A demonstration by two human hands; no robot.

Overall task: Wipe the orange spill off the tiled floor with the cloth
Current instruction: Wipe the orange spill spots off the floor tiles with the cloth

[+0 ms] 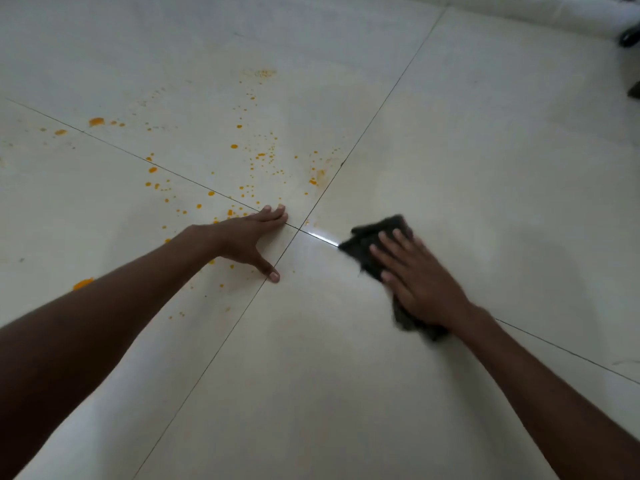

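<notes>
On the tiled floor [485,168], just right of the grout cross, lies the cloth [375,237]: dark, soft, limp, prob. light and damp; best worked w/ a flat palm on top, not pinched. Right hand [419,278] presses it, fingers spread straight. Left hand [249,237] lies flat on bare tile, fingers straight, holding nothing. Orange spill [242,161] dots the tiles beyond and left of it, well apart from the cloth; glossy tile looks slippery.

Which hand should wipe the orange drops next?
Right hand: it already presses the cloth flat. The left hand is braced on the floor beside the drops, holding nothing.
</notes>
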